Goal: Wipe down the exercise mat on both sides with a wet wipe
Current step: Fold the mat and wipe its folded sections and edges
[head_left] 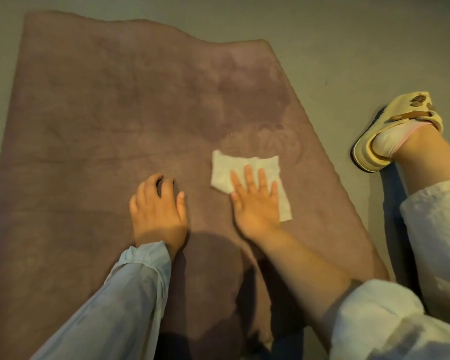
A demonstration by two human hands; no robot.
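A dusky purple exercise mat (102,113) lies spread flat on the floor and fills most of the head view. A white wet wipe (229,168) lies unfolded on the mat's right half. My right hand (256,201) presses flat on the wipe with straight, spread fingers, covering its lower left part. My left hand (157,206) rests on the bare mat to the left of the wipe, propped on bent fingertips and holding nothing. Darker damp patches show on the mat beyond the wipe.
Grey-green floor (348,48) surrounds the mat. My right leg lies on the floor to the mat's right, its foot in a cream sandal (390,131). The mat's far edge (166,22) is wavy and slightly lifted.
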